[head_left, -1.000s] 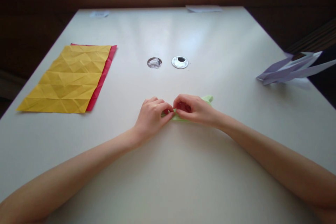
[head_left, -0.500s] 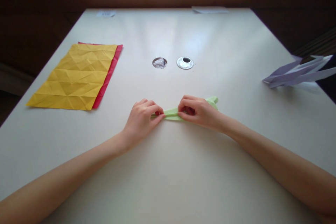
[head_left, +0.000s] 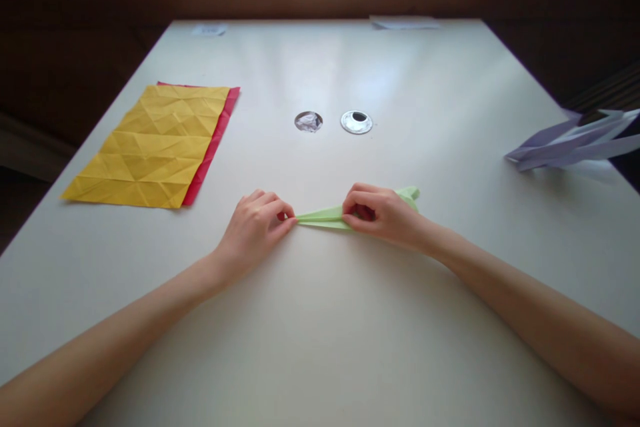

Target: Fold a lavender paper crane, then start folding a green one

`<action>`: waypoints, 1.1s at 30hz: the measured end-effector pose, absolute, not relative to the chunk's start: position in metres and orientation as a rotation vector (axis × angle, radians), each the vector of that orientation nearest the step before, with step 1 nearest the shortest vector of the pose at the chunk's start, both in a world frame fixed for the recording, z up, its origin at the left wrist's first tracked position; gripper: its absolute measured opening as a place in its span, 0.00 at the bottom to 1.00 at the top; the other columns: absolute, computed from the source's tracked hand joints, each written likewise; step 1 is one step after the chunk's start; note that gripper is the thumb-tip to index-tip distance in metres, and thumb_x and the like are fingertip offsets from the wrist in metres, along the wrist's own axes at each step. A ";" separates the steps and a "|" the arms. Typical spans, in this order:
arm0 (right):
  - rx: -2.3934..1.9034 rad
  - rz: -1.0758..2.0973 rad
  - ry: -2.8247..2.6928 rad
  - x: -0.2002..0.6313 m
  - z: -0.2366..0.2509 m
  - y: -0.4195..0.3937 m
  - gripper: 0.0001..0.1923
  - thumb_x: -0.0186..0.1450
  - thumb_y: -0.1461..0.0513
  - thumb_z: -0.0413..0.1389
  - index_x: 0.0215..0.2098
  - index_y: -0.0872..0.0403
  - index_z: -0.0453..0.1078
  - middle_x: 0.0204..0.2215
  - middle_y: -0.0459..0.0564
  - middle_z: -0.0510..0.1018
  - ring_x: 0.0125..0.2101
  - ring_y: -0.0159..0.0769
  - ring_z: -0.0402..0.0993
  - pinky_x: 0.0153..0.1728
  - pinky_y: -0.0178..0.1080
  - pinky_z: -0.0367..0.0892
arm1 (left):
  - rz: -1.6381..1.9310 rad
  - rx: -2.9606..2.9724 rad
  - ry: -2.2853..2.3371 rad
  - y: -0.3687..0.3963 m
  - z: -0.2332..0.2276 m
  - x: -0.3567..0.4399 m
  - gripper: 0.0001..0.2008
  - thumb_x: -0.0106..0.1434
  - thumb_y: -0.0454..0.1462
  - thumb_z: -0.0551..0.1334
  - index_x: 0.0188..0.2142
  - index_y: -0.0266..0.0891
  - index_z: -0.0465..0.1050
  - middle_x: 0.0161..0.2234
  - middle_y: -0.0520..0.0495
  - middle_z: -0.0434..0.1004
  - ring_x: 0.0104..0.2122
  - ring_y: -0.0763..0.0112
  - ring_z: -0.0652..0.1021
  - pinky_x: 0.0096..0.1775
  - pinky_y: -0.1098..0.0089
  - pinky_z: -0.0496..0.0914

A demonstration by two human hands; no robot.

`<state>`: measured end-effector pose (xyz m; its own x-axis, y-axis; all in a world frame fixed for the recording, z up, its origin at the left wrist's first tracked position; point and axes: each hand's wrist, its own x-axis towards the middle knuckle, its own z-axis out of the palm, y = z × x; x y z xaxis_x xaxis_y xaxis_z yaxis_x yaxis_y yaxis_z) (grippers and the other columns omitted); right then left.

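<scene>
A light green piece of folded paper lies on the white table, long and narrow, tapering to a point on the left. My left hand pinches that pointed tip between thumb and forefinger. Farther right along the same paper, my right hand grips its middle with thumb and fingers closed. Part of the paper is hidden under the right hand, and its rounded far end shows beyond the knuckles.
Creased yellow paper covers most of a red sheet on the left. A folded lilac paper piece rests at the right edge. Beyond my hands are a round hole and a silver ring in the tabletop.
My left hand has slid left along the green paper to its tip, uncovering more of it. The right hand keeps its place on the paper. The whole view has shifted slightly.
</scene>
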<state>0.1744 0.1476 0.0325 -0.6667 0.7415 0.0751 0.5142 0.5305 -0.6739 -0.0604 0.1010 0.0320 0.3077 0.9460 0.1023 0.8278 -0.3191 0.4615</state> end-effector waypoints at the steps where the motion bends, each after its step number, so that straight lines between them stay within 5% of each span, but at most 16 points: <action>1: -1.039 0.898 -2.420 0.174 0.033 0.147 0.04 0.57 0.66 0.51 0.25 0.55 0.64 0.25 0.45 0.67 0.22 0.25 0.60 0.24 0.30 0.57 | 0.511 2.242 1.601 0.101 0.032 -0.062 0.05 0.59 0.35 0.57 0.28 0.39 0.70 0.28 0.50 0.71 0.32 0.69 0.68 0.37 0.67 0.61; 15: -0.999 0.892 -2.409 0.175 0.030 0.147 0.04 0.57 0.66 0.51 0.25 0.54 0.64 0.25 0.44 0.66 0.22 0.25 0.60 0.24 0.31 0.56 | 0.631 2.034 1.507 0.103 0.035 -0.067 0.07 0.59 0.40 0.58 0.30 0.41 0.73 0.28 0.51 0.70 0.32 0.70 0.70 0.36 0.69 0.64; 26: -0.978 0.863 -2.446 0.176 0.031 0.147 0.05 0.60 0.65 0.50 0.27 0.54 0.64 0.27 0.46 0.67 0.23 0.27 0.62 0.25 0.31 0.58 | 0.685 2.196 1.429 0.107 0.031 -0.058 0.04 0.59 0.34 0.58 0.29 0.40 0.71 0.30 0.50 0.72 0.34 0.70 0.71 0.38 0.69 0.66; 33: -0.854 0.722 -2.454 0.179 0.022 0.144 0.04 0.61 0.65 0.48 0.30 0.53 0.63 0.29 0.47 0.68 0.23 0.26 0.61 0.24 0.31 0.57 | 0.733 2.511 1.115 0.097 0.022 -0.049 0.08 0.63 0.33 0.54 0.38 0.40 0.71 0.36 0.47 0.74 0.37 0.70 0.70 0.40 0.70 0.67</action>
<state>0.1785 0.1441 0.0218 -0.7118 0.6637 0.2299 0.4334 0.6726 -0.5998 -0.0492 0.0967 0.0223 0.5694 0.7528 0.3302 0.6014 -0.6554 0.4570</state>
